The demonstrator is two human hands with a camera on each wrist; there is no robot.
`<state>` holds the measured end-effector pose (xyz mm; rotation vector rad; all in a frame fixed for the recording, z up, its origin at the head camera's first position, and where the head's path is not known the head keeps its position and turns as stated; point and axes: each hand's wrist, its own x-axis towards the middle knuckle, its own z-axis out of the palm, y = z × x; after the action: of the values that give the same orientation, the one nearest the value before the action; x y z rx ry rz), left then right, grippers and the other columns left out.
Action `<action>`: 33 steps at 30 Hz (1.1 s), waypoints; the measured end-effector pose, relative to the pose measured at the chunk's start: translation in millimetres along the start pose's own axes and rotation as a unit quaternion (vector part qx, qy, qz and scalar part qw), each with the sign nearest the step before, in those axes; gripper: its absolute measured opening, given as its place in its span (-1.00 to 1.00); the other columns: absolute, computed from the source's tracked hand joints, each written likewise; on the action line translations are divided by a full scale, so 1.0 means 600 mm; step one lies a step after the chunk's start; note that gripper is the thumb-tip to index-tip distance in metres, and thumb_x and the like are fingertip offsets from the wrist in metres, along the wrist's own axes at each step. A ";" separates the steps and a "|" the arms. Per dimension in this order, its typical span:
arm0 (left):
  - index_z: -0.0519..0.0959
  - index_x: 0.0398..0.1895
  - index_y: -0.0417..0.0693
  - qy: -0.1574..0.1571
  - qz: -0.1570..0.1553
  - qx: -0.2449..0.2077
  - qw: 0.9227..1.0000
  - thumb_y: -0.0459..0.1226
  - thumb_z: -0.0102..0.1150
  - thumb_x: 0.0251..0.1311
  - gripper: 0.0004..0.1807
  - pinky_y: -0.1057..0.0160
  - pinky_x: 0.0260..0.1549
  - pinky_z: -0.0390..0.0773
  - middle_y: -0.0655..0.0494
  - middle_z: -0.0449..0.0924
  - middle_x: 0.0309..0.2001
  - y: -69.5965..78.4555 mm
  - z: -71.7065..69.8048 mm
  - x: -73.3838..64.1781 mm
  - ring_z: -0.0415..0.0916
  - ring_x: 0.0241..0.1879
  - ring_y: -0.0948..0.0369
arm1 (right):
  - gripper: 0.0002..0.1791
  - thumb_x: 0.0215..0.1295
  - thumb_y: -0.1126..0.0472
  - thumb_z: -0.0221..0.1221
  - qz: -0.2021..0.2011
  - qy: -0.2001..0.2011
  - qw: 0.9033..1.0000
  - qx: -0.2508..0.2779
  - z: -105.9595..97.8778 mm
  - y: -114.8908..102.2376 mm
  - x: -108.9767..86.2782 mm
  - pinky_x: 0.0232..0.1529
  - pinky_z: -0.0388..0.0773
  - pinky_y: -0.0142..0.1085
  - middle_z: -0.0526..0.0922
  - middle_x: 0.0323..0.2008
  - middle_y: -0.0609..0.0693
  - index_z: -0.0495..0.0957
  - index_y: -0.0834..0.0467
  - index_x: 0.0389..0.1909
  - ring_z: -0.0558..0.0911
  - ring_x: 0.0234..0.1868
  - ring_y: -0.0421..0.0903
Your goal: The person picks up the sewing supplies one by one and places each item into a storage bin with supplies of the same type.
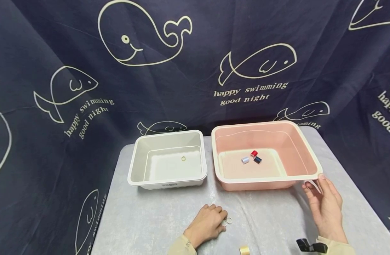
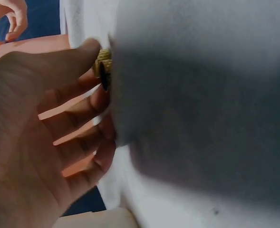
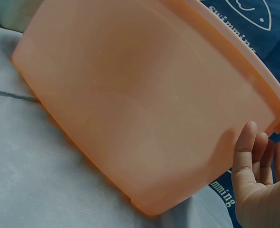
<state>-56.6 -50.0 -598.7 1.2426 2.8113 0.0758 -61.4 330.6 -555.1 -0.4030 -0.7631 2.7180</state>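
Note:
My left hand (image 1: 208,222) rests low over the grey cloth, with thumb and forefinger pinching a small ribbed brass ring (image 2: 101,66). In the head view, a second small ring (image 1: 229,220) shows right beside that hand's fingertips. My right hand (image 1: 327,203) touches the near right corner of the pink basin (image 1: 268,180) with a fingertip at the rim, its thumb lower by the outer wall. From the right wrist view, the fingers (image 3: 246,142) look loosely extended below the rim corner. Inside the basin lie a red spool (image 1: 253,153), a pale blue spool (image 1: 245,160) and a navy spool (image 1: 257,160).
A white basin (image 1: 169,183) stands left of the pink one, with a small ring (image 1: 183,158) on its floor. Near the front edge lies a gold spool (image 1: 244,250). Dark blue fish-print curtains (image 1: 169,85) hang behind and on both sides of the table.

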 end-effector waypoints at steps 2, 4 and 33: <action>0.61 -0.07 0.28 -0.012 -0.005 0.007 1.000 0.18 0.45 0.12 -0.59 0.37 -0.36 0.37 0.36 0.62 -0.20 0.001 -0.004 -0.005 0.55 -0.24 0.33 | -0.77 0.59 0.34 0.04 0.002 0.000 1.000 0.001 0.000 0.000 0.000 -0.11 0.78 -0.19 0.71 -0.13 0.10 0.66 0.30 0.01 0.69 -0.27 0.00; 0.60 -0.03 0.27 -0.026 -0.011 0.013 1.000 0.17 0.49 0.07 -0.53 0.36 -0.40 0.34 0.33 0.60 -0.20 0.001 -0.007 -0.012 0.53 -0.26 0.31 | -0.77 0.58 0.33 0.05 0.002 0.001 1.000 -0.002 -0.002 0.000 0.000 -0.12 0.78 -0.19 0.72 -0.13 0.10 0.66 0.30 0.01 0.69 -0.27 0.00; 0.59 -0.30 0.21 0.028 -0.030 -0.026 0.999 0.00 0.46 0.17 -0.77 0.37 -0.40 0.36 0.36 0.68 -0.34 -0.017 -0.005 -0.026 0.58 -0.34 0.32 | -0.77 0.57 0.30 0.10 -0.002 0.024 0.999 -0.031 0.000 0.000 0.001 -0.10 0.77 -0.22 0.73 -0.07 0.07 0.66 0.27 0.05 0.69 -0.24 -0.03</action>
<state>-53.8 -68.7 -595.9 1.1611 2.8715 0.1826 -62.2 330.9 -555.1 -0.4793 -0.8358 2.6751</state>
